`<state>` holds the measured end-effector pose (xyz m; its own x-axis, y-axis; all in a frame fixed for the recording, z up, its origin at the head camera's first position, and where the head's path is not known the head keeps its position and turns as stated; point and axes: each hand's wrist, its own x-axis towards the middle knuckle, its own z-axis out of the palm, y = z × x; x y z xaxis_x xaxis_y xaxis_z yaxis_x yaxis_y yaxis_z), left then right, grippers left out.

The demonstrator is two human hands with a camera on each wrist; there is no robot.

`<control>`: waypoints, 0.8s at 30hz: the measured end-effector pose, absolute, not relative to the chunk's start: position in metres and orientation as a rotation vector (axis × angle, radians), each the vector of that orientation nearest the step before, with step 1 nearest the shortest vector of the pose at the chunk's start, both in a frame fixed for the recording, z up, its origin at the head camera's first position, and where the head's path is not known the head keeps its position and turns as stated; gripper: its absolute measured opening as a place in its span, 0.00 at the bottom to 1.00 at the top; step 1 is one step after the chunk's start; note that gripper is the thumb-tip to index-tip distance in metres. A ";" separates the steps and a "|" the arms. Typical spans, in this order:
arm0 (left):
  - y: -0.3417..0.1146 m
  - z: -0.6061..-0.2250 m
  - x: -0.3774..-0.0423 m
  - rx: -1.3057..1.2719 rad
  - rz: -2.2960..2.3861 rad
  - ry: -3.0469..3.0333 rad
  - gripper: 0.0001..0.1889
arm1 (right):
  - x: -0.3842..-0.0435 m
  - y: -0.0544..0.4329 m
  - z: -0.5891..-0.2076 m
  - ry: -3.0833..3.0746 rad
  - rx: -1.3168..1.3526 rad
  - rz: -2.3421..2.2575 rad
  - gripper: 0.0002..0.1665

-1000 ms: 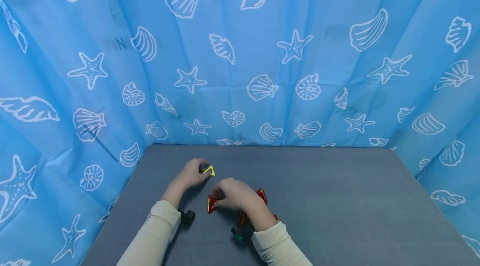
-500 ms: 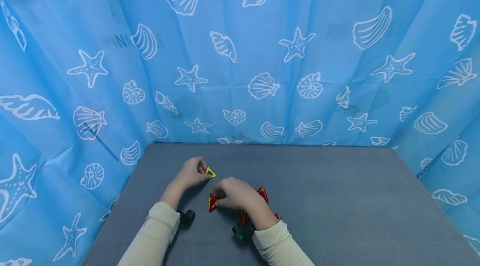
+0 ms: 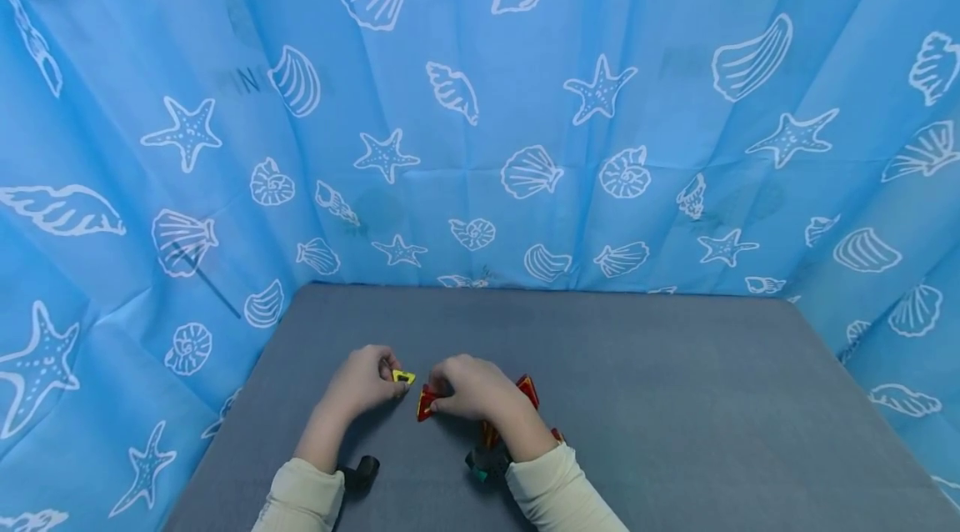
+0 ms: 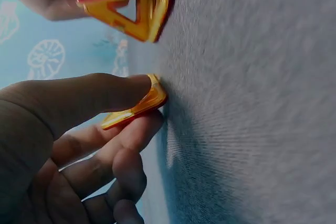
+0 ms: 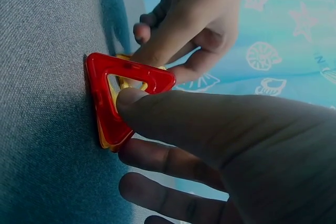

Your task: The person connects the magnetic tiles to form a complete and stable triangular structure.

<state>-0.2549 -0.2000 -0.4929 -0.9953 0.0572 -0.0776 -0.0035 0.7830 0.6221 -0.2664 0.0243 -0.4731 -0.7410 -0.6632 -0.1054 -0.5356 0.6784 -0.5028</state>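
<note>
My left hand (image 3: 355, 382) pinches a yellow triangular magnetic tile (image 3: 403, 377) between thumb and forefinger, just over the table. In the left wrist view that tile (image 4: 156, 97) shows a red underside edge. Close by on the right, my right hand (image 3: 472, 388) grips a red triangular magnetic tile (image 3: 426, 404), its thumb in the triangle's opening. The right wrist view shows this red tile (image 5: 107, 111) with yellow behind it, standing on edge at the tabletop. A small gap separates the two hands' tiles in the head view.
Several more red and orange tiles (image 3: 528, 389) lie by the right forearm, partly hidden under it. Black devices sit at the left wrist (image 3: 365, 472) and right wrist (image 3: 487, 461). The grey table (image 3: 675, 399) ends at a blue shell-print curtain (image 3: 480, 140).
My left hand has moved back toward the body and slightly left with the yellow tile, which has turned in its fingers. The right hand stays nearly in place.
</note>
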 end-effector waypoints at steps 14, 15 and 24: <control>-0.191 -0.485 -0.237 0.064 1.153 2.776 0.07 | -0.268 0.023 -0.476 2.683 -0.946 -0.638 0.07; -0.191 -0.485 -0.237 0.067 1.167 2.767 0.06 | -0.269 0.023 -0.477 2.689 -0.945 -0.639 0.08; -0.199 -0.484 -0.239 0.180 1.249 2.680 0.10 | -0.266 0.023 -0.477 2.677 -0.951 -0.674 0.08</control>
<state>-0.2388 -0.1987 -0.4845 -0.9767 0.1841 -0.1105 0.0338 0.6402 0.7675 -0.2665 0.0227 -0.4773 -0.7661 -0.6405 -0.0533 -0.5390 0.6854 -0.4896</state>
